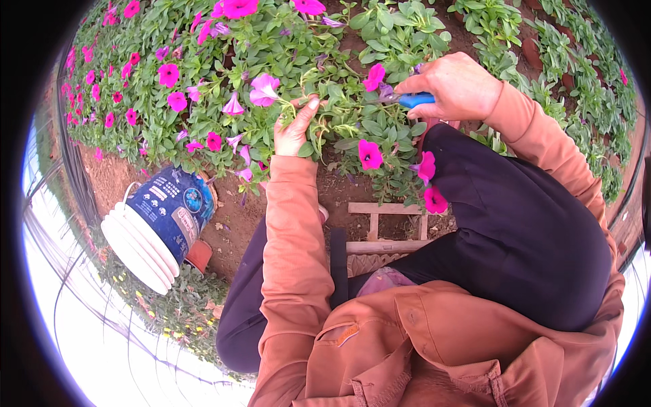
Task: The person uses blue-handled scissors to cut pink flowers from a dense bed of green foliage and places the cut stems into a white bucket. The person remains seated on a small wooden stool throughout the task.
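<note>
Among the petunia plants [285,56], my left hand [295,129] pinches a green stem between thumb and fingers, close to a light pink petunia flower [264,90]. My right hand [452,89] is shut on a blue-handled cutting tool [417,99], probably scissors or snips. Its metal blades point left into the foliage, beside a purple, wilted-looking flower [386,91]. Whether the blades touch a stem cannot be told. Below the tool, a bright magenta flower [370,154] hangs over the leaves.
A blue and white plastic bucket [170,216] bearing writing stands on the soil at the left, with a terracotta-coloured pot [199,255] beside it. A wooden frame [384,247] lies between my knees. More potted green plants [574,76] spread to the right.
</note>
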